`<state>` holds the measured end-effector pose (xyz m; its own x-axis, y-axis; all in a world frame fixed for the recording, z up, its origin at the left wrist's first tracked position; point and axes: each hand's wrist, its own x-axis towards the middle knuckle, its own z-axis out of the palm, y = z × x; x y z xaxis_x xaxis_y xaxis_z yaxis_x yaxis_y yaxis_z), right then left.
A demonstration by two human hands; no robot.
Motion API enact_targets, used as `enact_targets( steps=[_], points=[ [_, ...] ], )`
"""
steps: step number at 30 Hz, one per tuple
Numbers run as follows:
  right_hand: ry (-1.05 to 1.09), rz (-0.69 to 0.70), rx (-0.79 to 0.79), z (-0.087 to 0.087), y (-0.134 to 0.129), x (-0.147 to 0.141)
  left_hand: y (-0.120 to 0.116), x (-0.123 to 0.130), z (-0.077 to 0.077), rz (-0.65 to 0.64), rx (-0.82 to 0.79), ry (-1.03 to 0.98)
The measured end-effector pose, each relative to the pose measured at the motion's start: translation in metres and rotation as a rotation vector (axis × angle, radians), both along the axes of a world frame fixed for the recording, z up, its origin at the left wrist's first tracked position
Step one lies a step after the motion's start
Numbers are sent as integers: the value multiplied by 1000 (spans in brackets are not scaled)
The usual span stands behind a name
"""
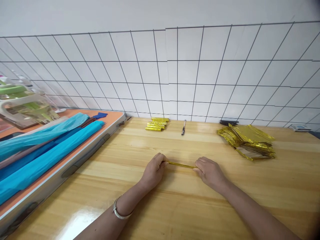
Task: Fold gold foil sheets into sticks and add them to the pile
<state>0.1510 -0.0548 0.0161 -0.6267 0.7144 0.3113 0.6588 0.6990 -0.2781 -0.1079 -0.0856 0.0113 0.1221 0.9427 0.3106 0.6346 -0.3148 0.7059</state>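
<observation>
A thin gold foil strip (180, 164) stretches between my two hands, just above the wooden table. Its left end is pinched in my left hand (154, 169), which is closed and has a silver bangle at the wrist. The other end sits in the closed fingers of my right hand (208, 172). Beyond my hands, several folded gold foil pieces (157, 124) lie in a row near the wall. A loose stack of gold foil paper (250, 141) rests to the right, its sheets fanned out.
A pen (183, 128) lies near the wall on the wooden table (180, 213). Behind the foil stack is a black object (228, 122). On the left, a raised orange surface (113, 116) carries rolled blue paper (62, 150) and a clear container with green parts (25, 103).
</observation>
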Motion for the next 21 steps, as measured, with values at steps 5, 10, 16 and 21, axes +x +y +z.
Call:
enact_targets(
  steps=[5,10,16,21],
  points=[
    [-28,-13,-15,0,1,0,0,-2,-2,-31,-6,5],
    [-56,-29,0,-3,2,2,2,-3,-2,-112,-12,-16],
    [-67,-28,7,-5,3,2,2,-4,-2,-122,-67,-8],
    [-67,-31,17,-6,3,2,2,-5,-5,-106,-65,2]
  ],
)
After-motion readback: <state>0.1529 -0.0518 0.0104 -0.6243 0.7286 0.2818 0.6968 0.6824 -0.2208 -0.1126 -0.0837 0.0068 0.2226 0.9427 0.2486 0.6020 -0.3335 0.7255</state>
